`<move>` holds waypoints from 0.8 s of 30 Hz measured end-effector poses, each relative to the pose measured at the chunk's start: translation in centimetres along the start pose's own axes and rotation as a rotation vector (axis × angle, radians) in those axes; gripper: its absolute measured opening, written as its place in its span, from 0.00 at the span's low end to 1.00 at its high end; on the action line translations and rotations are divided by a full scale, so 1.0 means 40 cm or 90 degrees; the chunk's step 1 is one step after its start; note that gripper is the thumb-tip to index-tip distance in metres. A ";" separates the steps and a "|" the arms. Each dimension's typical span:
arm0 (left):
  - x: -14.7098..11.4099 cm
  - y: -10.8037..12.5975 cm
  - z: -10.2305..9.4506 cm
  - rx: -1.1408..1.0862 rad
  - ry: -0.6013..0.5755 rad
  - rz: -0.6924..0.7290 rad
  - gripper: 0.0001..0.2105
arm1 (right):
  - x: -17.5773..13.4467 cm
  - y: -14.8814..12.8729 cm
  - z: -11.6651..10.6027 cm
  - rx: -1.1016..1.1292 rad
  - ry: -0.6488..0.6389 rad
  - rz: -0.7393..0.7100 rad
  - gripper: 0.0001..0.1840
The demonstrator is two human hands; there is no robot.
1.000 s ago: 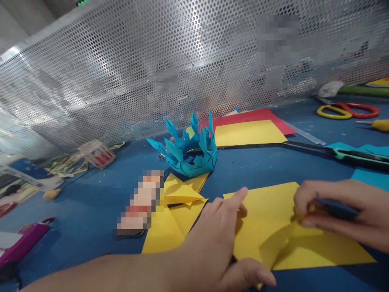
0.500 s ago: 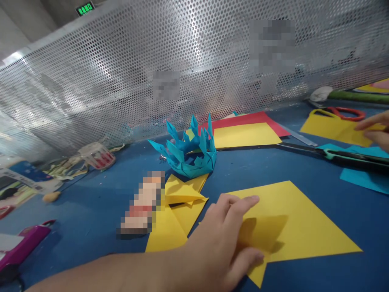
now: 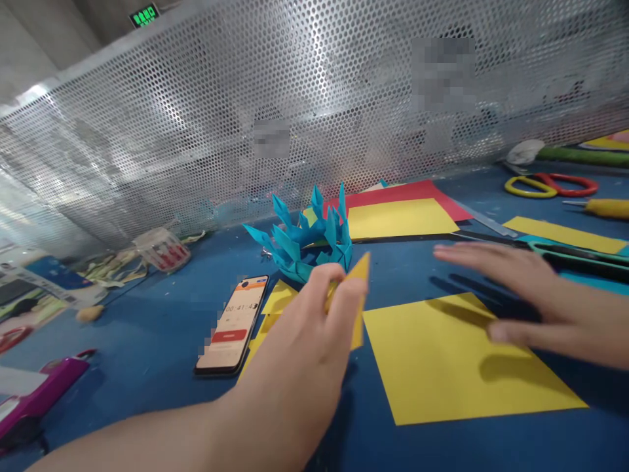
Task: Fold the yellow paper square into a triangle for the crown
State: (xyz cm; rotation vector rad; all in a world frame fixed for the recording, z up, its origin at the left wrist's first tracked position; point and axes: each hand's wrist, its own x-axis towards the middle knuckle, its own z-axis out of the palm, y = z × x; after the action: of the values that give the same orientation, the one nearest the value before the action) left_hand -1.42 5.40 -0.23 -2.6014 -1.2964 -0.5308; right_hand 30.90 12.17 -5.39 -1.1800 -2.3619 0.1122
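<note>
My left hand (image 3: 307, 334) pinches a small yellow paper piece (image 3: 360, 288) and holds it upright above the blue table (image 3: 147, 341). To its right a yellow paper square (image 3: 442, 367) lies flat. My right hand (image 3: 531, 298) hovers flat over the square's upper right corner, fingers spread and empty. Behind my left hand stands a teal spiky folded paper crown (image 3: 307, 242). More folded yellow paper (image 3: 275, 305) lies partly hidden under my left hand.
A phone (image 3: 233, 324) lies left of my hand. Red and yellow sheets (image 3: 403, 213) lie at the back by a perforated metal screen (image 3: 246, 118). Black-and-teal scissors (image 3: 565, 252), yellow-red scissors (image 3: 550, 185), a yellow strip (image 3: 565, 234) sit right; a magenta object (image 3: 44, 390) far left.
My left hand lifted a small yellow piece off the sheet, leaving a plain square. My right hand came back from the far right and now hovers over the square.
</note>
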 end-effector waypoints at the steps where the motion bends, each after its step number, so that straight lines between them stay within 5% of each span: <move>1: -0.005 -0.004 0.010 0.053 -0.033 -0.035 0.30 | -0.004 -0.018 0.010 -0.015 -0.050 -0.048 0.43; 4: -0.010 -0.004 0.034 0.198 -0.132 -0.116 0.21 | -0.015 -0.033 0.031 -0.025 -0.172 -0.120 0.47; 6: -0.008 0.004 0.035 0.243 -0.157 -0.113 0.25 | -0.023 -0.028 0.043 0.004 -0.175 -0.079 0.46; 10: -0.009 0.027 0.025 0.205 -0.085 0.007 0.37 | -0.047 -0.015 0.075 0.065 -0.094 0.032 0.43; 14: -0.017 0.041 0.046 0.141 -0.113 0.208 0.38 | -0.077 -0.010 0.097 0.072 -0.070 0.044 0.41; 16: -0.018 0.044 0.061 0.124 -0.122 0.231 0.40 | -0.084 -0.010 0.095 0.072 -0.068 0.038 0.41; 20: -0.020 0.047 0.084 0.051 -0.155 0.195 0.40 | -0.069 -0.015 0.071 0.028 -0.094 -0.064 0.41; 24: -0.026 0.048 0.108 0.058 -0.022 0.222 0.34 | -0.044 -0.031 0.042 -0.073 -0.161 -0.219 0.42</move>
State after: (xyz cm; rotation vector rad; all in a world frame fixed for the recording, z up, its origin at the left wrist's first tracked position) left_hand 0.56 4.86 -4.61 -2.6843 -0.8234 -0.3573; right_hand 30.10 10.28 -7.21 -0.8302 -2.7910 0.0083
